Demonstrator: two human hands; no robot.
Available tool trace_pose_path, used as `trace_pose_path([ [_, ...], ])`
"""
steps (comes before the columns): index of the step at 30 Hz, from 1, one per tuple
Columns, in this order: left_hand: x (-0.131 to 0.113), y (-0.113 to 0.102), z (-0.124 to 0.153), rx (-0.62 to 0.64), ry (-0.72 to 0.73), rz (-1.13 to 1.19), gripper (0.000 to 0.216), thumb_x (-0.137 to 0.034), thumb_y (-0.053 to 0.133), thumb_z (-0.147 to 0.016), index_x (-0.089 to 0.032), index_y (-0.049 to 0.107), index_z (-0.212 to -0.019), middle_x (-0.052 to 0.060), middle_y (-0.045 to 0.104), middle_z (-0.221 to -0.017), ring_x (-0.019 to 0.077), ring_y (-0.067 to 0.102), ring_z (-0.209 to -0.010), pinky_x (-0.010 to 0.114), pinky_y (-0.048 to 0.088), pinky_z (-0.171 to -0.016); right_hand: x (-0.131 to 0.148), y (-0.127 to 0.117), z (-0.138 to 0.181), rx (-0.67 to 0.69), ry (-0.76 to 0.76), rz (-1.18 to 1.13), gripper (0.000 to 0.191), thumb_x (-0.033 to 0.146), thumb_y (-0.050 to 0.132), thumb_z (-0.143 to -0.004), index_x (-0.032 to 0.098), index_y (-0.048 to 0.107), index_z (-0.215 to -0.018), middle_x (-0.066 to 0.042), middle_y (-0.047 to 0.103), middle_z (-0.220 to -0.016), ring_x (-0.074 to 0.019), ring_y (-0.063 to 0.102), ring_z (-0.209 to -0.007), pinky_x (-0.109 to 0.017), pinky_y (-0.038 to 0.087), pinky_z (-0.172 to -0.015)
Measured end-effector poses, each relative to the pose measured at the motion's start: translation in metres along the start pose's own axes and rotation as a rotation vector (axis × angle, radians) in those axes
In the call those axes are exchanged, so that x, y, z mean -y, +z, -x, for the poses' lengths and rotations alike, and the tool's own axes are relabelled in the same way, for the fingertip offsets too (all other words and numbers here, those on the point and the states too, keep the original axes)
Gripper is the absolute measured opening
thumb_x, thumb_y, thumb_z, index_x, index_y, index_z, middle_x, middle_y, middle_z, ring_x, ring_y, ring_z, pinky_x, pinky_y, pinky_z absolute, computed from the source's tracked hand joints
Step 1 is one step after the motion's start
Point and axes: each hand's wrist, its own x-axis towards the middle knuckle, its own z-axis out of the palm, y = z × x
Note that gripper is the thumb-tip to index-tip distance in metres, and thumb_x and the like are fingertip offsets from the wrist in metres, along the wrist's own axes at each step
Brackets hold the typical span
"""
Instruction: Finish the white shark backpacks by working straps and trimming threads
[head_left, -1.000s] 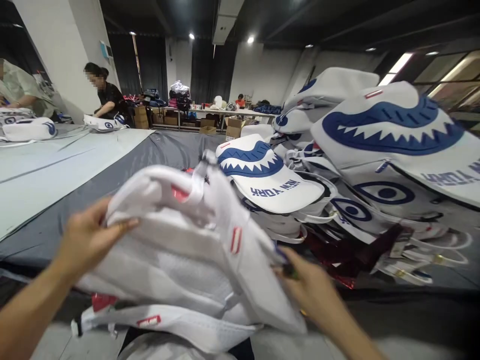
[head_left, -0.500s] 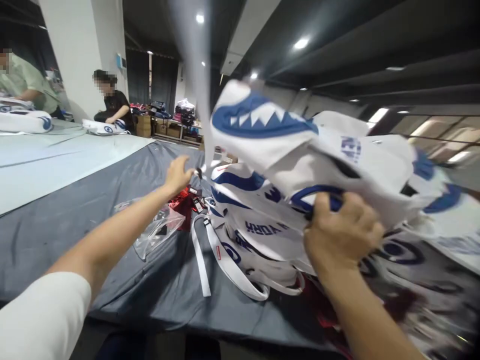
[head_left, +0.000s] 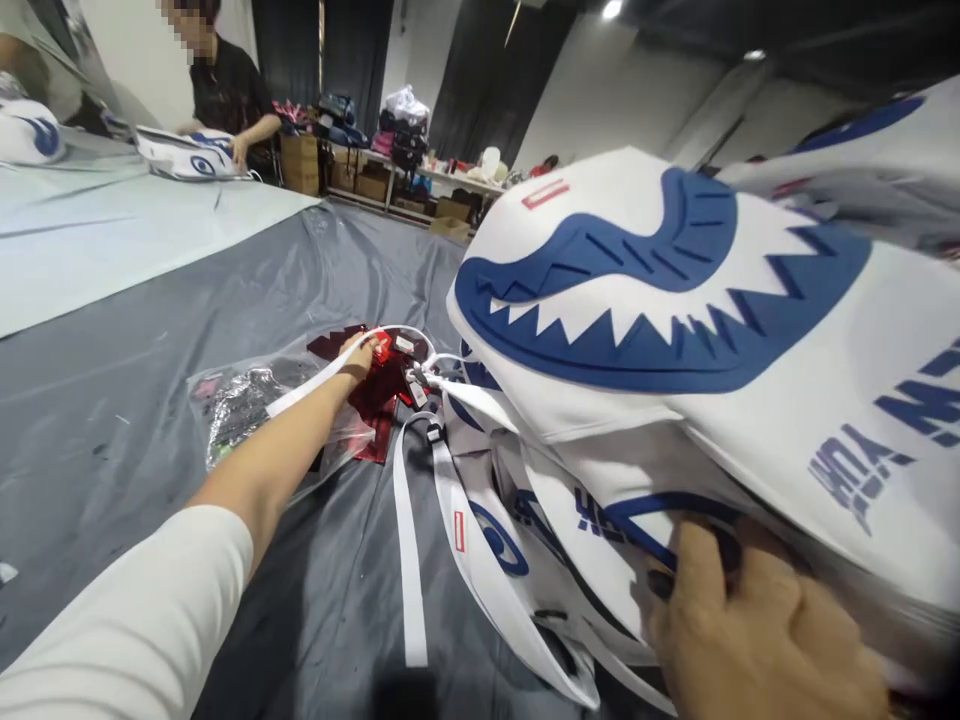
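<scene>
My right hand (head_left: pixel 765 620) is closed on the edge of a white shark-print bag (head_left: pixel 585 400), by a blue-rimmed eye. The bag has a blue toothed mouth and blue lettering, and leans over more white bags (head_left: pixel 540 570) with straps. My left hand (head_left: pixel 360 355) is at a heap of red glossy tags (head_left: pixel 375 400), its fingers bent and closed on one, partly hidden among them. A loose white strap (head_left: pixel 307 385) passes over the left wrist. Next to the heap, black buckles (head_left: pixel 435 432) sit on the white straps.
A clear plastic bag (head_left: pixel 251 400) with dark contents lies beside my left forearm on the grey cloth (head_left: pixel 360 260). Across the pale table (head_left: pixel 90 250) a person in black (head_left: pixel 232 90) handles another white bag (head_left: pixel 187 160). Boxes (head_left: pixel 300 163) and a loaded shelf stand behind.
My left hand has come down from the raised white strap to the red tags. The white bag under my right hand now looms larger and closer, and the view has tilted downward.
</scene>
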Motion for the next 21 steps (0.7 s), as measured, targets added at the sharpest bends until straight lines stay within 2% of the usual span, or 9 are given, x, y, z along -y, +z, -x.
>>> trace_pose_path([
  [2,-0.013,0.002,0.005,0.016,-0.002,-0.066,0.026,-0.029,0.049,-0.092,-0.012,0.069,-0.097,0.009,0.074,-0.100,0.0189,0.064,-0.097,0.032,0.049,-0.095,0.004,0.000,0.000,0.059,0.015,0.010,0.043,0.030,0.048,-0.092,0.014,0.057,-0.130,-0.025,0.055,-0.127,-0.0415,0.055,-0.100,-0.046,0.045,-0.066],
  [4,-0.032,-0.005,0.021,0.046,0.035,-0.135,0.030,-0.027,0.042,-0.092,-0.012,0.069,-0.092,0.007,0.073,-0.100,0.0195,0.063,-0.099,0.034,0.048,-0.100,0.011,-0.007,-0.002,0.179,0.027,0.001,0.043,0.026,0.048,-0.093,0.009,0.057,-0.131,-0.028,0.051,-0.133,-0.0429,0.055,-0.106,-0.048,0.047,-0.074],
  [7,-0.061,-0.033,0.056,0.069,0.117,-0.216,0.033,-0.034,0.041,-0.091,-0.013,0.066,-0.095,0.004,0.070,-0.097,0.0235,0.064,-0.098,0.045,0.048,-0.102,0.018,-0.025,-0.009,0.362,0.135,-0.119,0.045,0.015,0.041,-0.095,0.011,0.053,-0.138,-0.026,0.048,-0.142,-0.0400,0.051,-0.119,-0.049,0.046,-0.089],
  [9,-0.071,-0.054,0.078,0.090,0.153,-0.233,0.032,-0.041,0.046,-0.087,-0.016,0.064,-0.094,0.003,0.067,-0.088,0.0296,0.064,-0.096,0.054,0.050,-0.099,0.018,-0.040,-0.008,0.394,0.171,-0.242,0.049,0.013,0.041,-0.095,0.013,0.048,-0.144,-0.025,0.042,-0.149,-0.0388,0.043,-0.130,-0.050,0.042,-0.098],
  [10,-0.073,-0.063,0.088,0.150,0.174,-0.256,0.031,-0.045,0.046,-0.087,-0.020,0.063,-0.089,0.001,0.066,-0.086,0.0318,0.064,-0.098,0.056,0.049,-0.100,0.020,-0.048,-0.005,0.382,0.178,-0.299,0.051,0.011,0.040,-0.095,0.014,0.046,-0.146,-0.023,0.038,-0.152,-0.0376,0.039,-0.134,-0.048,0.040,-0.101],
  [12,-0.069,-0.077,0.111,0.225,0.203,-0.341,0.028,-0.049,0.045,-0.085,-0.025,0.060,-0.083,0.000,0.066,-0.083,0.0333,0.064,-0.101,0.058,0.048,-0.102,0.030,-0.066,0.009,0.341,0.168,-0.413,0.051,0.010,0.038,-0.095,0.016,0.045,-0.146,-0.020,0.036,-0.154,-0.0342,0.037,-0.137,-0.044,0.040,-0.102],
  [15,-0.052,-0.083,0.150,0.392,0.144,-0.339,0.032,-0.056,0.049,-0.080,-0.026,0.058,-0.079,-0.001,0.066,-0.075,0.0312,0.065,-0.091,0.054,0.052,-0.095,0.066,-0.081,0.035,0.373,0.098,-0.625,0.045,0.009,0.039,-0.094,0.016,0.053,-0.137,-0.016,0.052,-0.141,-0.0262,0.051,-0.121,-0.035,0.045,-0.094],
  [18,-0.035,-0.079,0.186,0.526,0.063,-0.215,0.039,-0.062,0.055,-0.073,-0.023,0.057,-0.075,0.000,0.067,-0.067,0.0268,0.066,-0.076,0.041,0.057,-0.073,0.110,-0.074,0.055,0.529,0.073,-0.853,0.033,0.009,0.049,-0.089,0.019,0.061,-0.119,-0.008,0.065,-0.118,-0.0200,0.059,-0.105,-0.027,0.047,-0.084],
  [21,-0.025,-0.077,0.208,0.490,0.090,-0.116,0.036,-0.056,0.056,-0.075,-0.020,0.056,-0.072,0.004,0.069,-0.071,0.0236,0.066,-0.078,0.033,0.054,-0.069,0.145,-0.062,0.065,0.617,0.111,-0.966,0.025,0.013,0.056,-0.088,0.020,0.065,-0.110,-0.006,0.069,-0.107,-0.0190,0.064,-0.099,-0.024,0.048,-0.078],
])
